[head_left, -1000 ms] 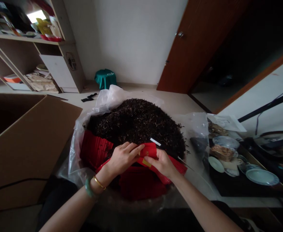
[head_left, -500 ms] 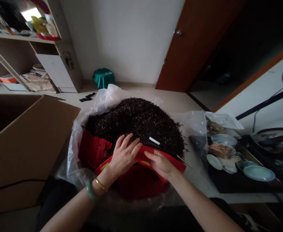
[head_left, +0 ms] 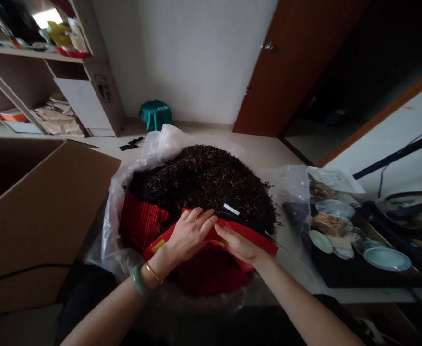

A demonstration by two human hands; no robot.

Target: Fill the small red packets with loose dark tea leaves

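1. At the far left, the box (head_left: 63, 211) stands open, outside the plastic sheet (head_left: 112, 218).
2. Next, a red stack (head_left: 142, 223) lies on the left edge of the dark leaves (head_left: 205, 175), apart from both hands.
3. The left hand (head_left: 189, 238) is palm down, with fingers nearly straight and laid over the red strip (head_left: 263, 241). The thumb is hidden, so I cannot tell if this hand is pinching or only pressing.
4. The strip is at the near side of the leaves, directly under the hands. Its long direction goes across, from left to right, and both ends slope down toward the body like a low arch. I cannot tell if it is one piece or several.
5. Below its middle, nearer to the body, is a darker red pile (head_left: 211, 278).
6. The right hand (head_left: 237, 245) has its thumb on the strip, pointing left. Its fingers are mostly covered, so its grip I also cannot tell. The left part is nearer to the left hand, the right end to the right hand; the two hands almost meet at the middle.
7. At the far right, well apart, is the tray (head_left: 340, 276) with dishes (head_left: 387, 259).
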